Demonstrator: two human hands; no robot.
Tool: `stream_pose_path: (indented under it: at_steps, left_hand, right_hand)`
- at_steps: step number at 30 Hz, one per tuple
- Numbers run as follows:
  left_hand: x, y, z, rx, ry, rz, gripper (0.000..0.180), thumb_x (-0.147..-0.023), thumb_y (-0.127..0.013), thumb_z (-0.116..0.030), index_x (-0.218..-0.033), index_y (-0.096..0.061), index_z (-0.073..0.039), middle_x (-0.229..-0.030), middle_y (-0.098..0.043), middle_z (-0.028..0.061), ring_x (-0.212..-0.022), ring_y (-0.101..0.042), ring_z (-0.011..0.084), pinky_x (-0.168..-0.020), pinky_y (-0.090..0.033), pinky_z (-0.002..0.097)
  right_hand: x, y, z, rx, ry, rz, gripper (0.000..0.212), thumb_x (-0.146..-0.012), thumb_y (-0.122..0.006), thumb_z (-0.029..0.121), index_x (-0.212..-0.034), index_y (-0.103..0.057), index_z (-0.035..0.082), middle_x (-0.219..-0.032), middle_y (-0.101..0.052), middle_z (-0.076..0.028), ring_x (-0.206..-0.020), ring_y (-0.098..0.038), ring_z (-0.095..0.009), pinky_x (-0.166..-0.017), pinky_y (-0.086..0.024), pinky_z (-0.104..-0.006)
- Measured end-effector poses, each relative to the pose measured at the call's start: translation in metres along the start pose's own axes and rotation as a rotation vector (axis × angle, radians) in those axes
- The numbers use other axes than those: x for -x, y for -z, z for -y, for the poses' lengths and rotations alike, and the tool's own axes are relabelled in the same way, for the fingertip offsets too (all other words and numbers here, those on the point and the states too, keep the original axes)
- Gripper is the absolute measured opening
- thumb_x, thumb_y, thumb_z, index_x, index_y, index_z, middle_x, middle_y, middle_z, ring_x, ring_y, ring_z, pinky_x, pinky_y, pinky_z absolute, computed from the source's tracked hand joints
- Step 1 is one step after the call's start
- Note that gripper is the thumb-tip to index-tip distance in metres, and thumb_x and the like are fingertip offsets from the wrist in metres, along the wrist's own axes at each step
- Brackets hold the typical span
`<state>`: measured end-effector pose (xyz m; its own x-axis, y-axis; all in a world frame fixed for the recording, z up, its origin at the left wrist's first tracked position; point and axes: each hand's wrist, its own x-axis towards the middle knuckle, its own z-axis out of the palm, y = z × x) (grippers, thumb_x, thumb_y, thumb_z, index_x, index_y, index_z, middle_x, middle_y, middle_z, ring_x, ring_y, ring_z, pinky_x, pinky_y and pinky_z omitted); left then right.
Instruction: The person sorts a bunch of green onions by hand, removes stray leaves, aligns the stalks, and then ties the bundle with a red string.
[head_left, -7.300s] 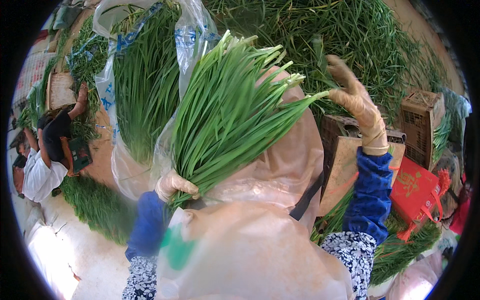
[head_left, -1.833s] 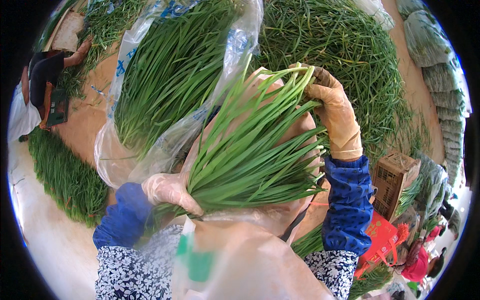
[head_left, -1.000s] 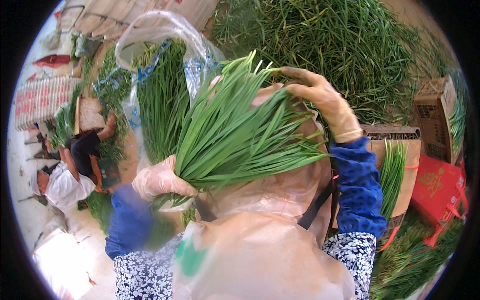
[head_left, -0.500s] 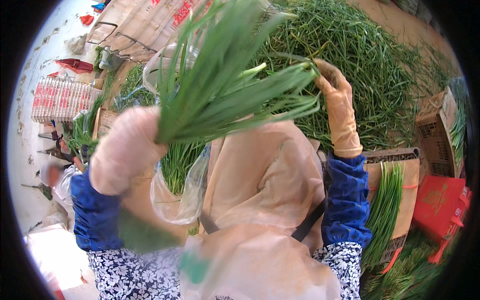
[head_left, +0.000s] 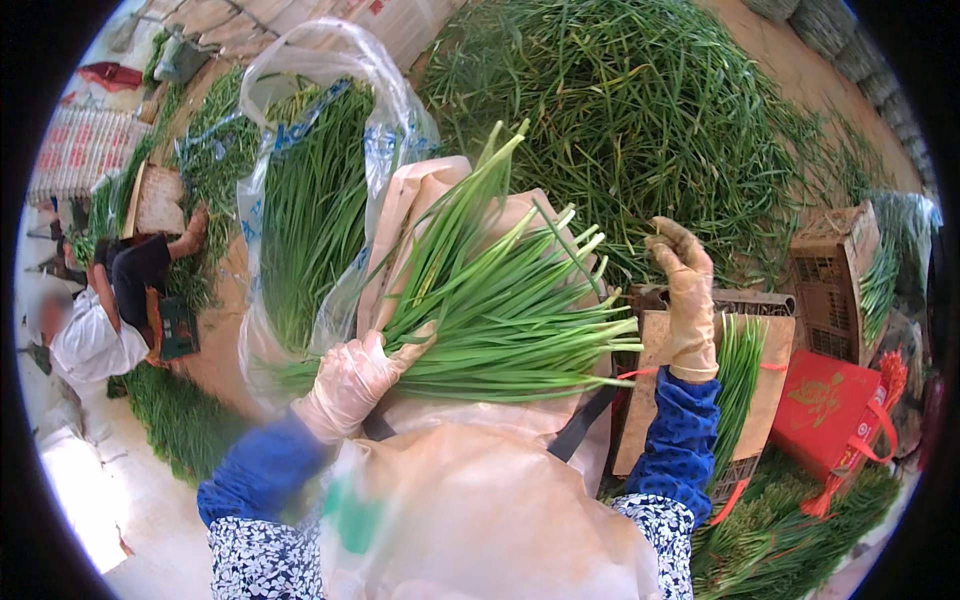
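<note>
Green, slender-leaved bunch (head_left: 500, 325), likely light, limp and easily bruised, best taken by the firmer pale stems (head_left: 605, 332), is clasped in the pale-gloved left hand (head_left: 355, 382), and right of those fingers the tan-gloved right hand (head_left: 690, 292) is held empty, fingers parted.

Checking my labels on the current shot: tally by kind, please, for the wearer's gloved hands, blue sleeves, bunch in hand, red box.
Left hand and right hand, gloved: 2
Left blue sleeve and right blue sleeve: 2
Held green bunch: 1
Red box: 1
Total: 6
</note>
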<state>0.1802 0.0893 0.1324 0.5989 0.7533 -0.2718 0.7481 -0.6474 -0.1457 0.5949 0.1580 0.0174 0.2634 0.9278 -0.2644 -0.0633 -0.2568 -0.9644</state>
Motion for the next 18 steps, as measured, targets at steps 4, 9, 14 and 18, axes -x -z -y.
stream_pose_path:
  at_steps: [4, 9, 14, 18]
  left_hand:
    - [0.005, -0.005, 0.007, 0.047, -0.041, -0.009, 0.073, -0.087, -0.057, -0.005, -0.152, -0.045, -0.035, -0.075, -0.049, 0.0095, -0.06, -0.061, 0.0252, -0.05, -0.052, 0.0394]
    - [0.009, -0.01, 0.013, 0.146, -0.017, -0.052, 0.078, -0.086, -0.057, -0.005, -0.155, -0.041, -0.037, -0.075, -0.046, 0.0083, -0.057, -0.058, 0.024, -0.049, -0.051, 0.0382]
    - [0.018, -0.022, 0.018, 0.183, 0.013, -0.05, 0.079, -0.085, -0.058, -0.007, -0.155, -0.041, -0.038, -0.077, -0.045, 0.0078, -0.057, -0.057, 0.0236, -0.047, -0.05, 0.038]
    - [0.017, -0.033, 0.022, 0.219, -0.029, -0.134, 0.078, -0.084, -0.059, -0.004, -0.153, -0.044, -0.037, -0.075, -0.045, 0.007, -0.057, -0.056, 0.023, -0.047, -0.049, 0.0372]
  right_hand:
    - [0.007, -0.027, 0.049, 0.062, 0.143, 0.218, 0.038, -0.097, -0.063, 0.006, -0.135, -0.061, 0.002, -0.115, -0.069, -0.005, -0.11, -0.063, -0.016, -0.1, -0.049, -0.0316]
    - [0.003, -0.089, 0.069, 1.032, 0.514, 0.534, 0.041, -0.081, -0.08, 0.034, -0.111, -0.072, 0.006, -0.106, -0.069, -0.014, -0.105, -0.064, -0.032, -0.091, -0.051, -0.0428]
    - [0.006, -0.092, 0.064, 0.168, -0.131, 0.324, 0.022, -0.1, -0.064, 0.017, -0.112, -0.073, 0.001, -0.077, -0.064, 0.0, -0.065, -0.057, -0.008, -0.064, -0.047, -0.0218]
    - [-0.03, -0.04, 0.066, -0.216, 0.039, 0.166, 0.041, -0.106, -0.054, 0.031, -0.131, -0.064, 0.0, -0.065, -0.044, 0.006, -0.06, -0.043, -0.004, -0.063, -0.044, -0.0216]
